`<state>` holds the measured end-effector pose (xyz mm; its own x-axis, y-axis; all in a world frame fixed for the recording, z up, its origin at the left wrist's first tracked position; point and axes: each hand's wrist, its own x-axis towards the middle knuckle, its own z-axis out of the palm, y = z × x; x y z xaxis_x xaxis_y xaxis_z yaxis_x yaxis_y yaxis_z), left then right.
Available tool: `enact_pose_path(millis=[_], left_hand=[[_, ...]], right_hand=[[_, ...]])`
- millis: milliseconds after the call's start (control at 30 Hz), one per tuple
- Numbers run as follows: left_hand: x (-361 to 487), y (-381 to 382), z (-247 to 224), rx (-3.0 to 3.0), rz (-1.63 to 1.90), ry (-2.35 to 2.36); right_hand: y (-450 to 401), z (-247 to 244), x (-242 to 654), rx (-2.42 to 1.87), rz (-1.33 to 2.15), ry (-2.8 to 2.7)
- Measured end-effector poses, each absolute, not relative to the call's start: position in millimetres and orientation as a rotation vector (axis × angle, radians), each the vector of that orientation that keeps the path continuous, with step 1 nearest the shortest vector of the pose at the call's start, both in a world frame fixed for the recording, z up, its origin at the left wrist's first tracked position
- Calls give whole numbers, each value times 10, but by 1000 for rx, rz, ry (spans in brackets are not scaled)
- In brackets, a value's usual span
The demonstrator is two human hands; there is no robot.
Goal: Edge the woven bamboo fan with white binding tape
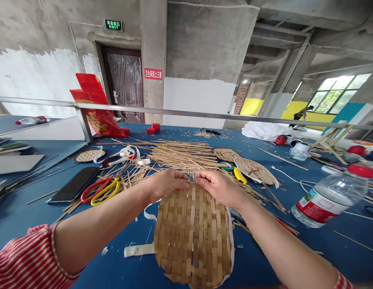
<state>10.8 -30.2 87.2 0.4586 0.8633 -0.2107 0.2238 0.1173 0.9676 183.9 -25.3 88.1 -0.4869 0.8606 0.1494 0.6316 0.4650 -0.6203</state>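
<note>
We have the woven panel (194, 237) upright to our view at the bench's (114, 263) near side, the fingers (182, 184) of our left hand (170, 184) and right hand (216, 185) pinching at its top edge. Beyond lie loose strips (186, 154), red-and-yellow scissors (116, 177) leftward.

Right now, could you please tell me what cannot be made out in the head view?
In the head view:
Mat: top rim partly hidden by the left hand and right hand.
Right sleeve: cut off by the bottom edge.
Bottle label: fine print too small.
Far person: actions too small to tell.
</note>
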Motion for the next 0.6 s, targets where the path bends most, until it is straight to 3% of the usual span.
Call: enact_pose_path(millis=[600], left_hand=[[108, -321, 950, 1975, 567, 1433]], right_hand=[[-288, 811, 1826, -1120, 708, -2275]])
